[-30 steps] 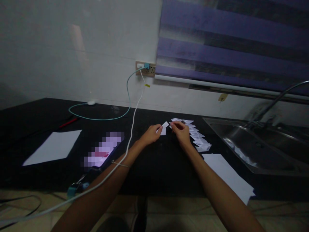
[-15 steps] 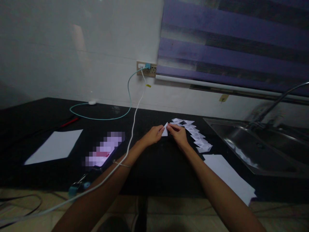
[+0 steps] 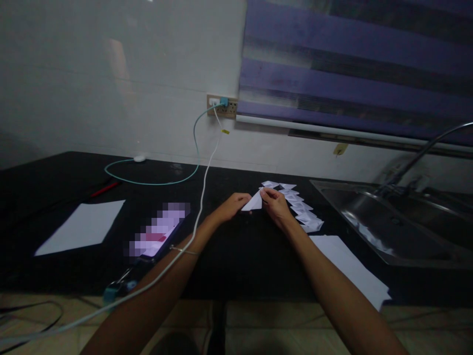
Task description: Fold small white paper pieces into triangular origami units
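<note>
So on the head cam I've got both hands up over the black bench point(image 3: 247, 261), working one small piece of folded white paper point(image 3: 253, 202). It's sitting right between my two sets of fingers, with a slanted upper edge and its pointy end toward the left. My right hand point(image 3: 275, 203) has its fingers pinched on the upper right corner. My left hand point(image 3: 232, 204) has its fingers closed on the left end, and a fingertip pokes out just under the lower edge.

Just beyond and to the right of my right fingers there's a zigzaggy bunch of folded paper pieces point(image 3: 296, 201). Nearer me on that side is a stack of white sheets point(image 3: 343, 261), partly behind my right forearm, and the metal sink point(image 3: 388, 227) is farther right.

Well left of my left fingers are a lit phone point(image 3: 164, 229), screen all pixelated, and a loose white sheet point(image 3: 84, 224) past it. A white cable point(image 3: 202, 197) drops from the wall outlet point(image 3: 231, 108) and crosses in front of my left forearm. Pretty dim in here, so I can't make out the finer creases.
</note>
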`<state>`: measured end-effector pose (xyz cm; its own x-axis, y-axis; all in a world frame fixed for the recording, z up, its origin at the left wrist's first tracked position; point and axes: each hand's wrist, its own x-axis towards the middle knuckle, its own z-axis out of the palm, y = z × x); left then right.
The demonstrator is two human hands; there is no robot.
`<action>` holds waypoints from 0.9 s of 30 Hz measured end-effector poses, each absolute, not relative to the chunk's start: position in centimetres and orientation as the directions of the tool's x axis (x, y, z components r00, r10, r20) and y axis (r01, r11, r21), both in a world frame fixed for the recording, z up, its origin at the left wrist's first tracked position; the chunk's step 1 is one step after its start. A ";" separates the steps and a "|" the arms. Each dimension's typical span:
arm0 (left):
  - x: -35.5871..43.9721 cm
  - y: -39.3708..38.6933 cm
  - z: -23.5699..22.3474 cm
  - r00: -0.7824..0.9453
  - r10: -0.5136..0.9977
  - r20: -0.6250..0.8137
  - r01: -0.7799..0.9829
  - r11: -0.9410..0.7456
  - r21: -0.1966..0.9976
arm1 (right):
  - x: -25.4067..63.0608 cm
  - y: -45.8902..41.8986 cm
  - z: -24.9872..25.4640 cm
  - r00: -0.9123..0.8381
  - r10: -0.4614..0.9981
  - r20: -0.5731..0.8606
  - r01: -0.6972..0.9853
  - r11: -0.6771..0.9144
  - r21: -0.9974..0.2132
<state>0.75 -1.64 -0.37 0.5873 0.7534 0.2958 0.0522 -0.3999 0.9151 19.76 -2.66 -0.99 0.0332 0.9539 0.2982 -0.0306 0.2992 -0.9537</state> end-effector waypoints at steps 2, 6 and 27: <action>0.5 -1.7 -0.3 0.599 0.739 0.309 0.044 -0.415 0.909 | 19.9 -2.6 -0.9 0.032 0.959 0.283 -0.106 0.284 -0.953; 0.3 -1.9 -0.1 0.609 0.724 0.325 0.080 -0.464 0.882 | 19.7 -2.8 -0.7 0.029 0.957 0.290 -0.063 0.291 -0.955; 0.8 -2.0 -0.6 0.454 0.825 0.336 0.413 -0.529 0.741 | 17.9 -3.8 -1.3 -0.007 0.804 0.595 0.524 0.510 -0.682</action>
